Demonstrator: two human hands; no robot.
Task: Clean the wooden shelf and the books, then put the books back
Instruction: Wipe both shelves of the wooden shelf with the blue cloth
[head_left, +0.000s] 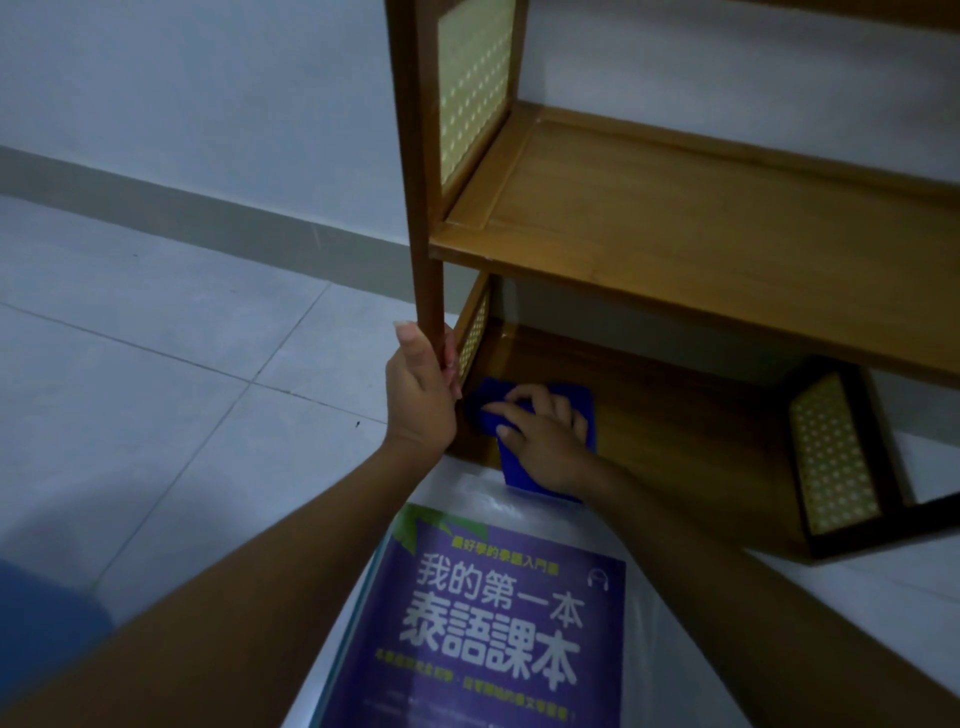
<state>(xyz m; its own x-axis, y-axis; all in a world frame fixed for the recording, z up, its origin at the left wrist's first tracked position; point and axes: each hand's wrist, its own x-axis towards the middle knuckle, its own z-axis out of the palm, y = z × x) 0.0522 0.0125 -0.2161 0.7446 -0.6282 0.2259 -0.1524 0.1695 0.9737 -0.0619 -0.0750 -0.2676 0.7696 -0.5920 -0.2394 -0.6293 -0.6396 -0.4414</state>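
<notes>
The wooden shelf (675, 244) stands on the floor against the wall, with rattan side panels and bare boards. My left hand (421, 395) grips the shelf's front left post low down. My right hand (545, 436) presses a blue cloth (584, 410) onto the left end of the bottom board, its fingers curled into the cloth. A purple book (498, 623) with large white characters lies flat on the floor in front of the shelf, between my forearms, on top of other books whose edges show at its left.
Pale floor tiles (182, 364) spread to the left, meeting a grey skirting board (208, 213) and the wall. The shelf's right rattan panel (831, 457) sits low at the right. Blue fabric (41, 618) shows at the lower left corner.
</notes>
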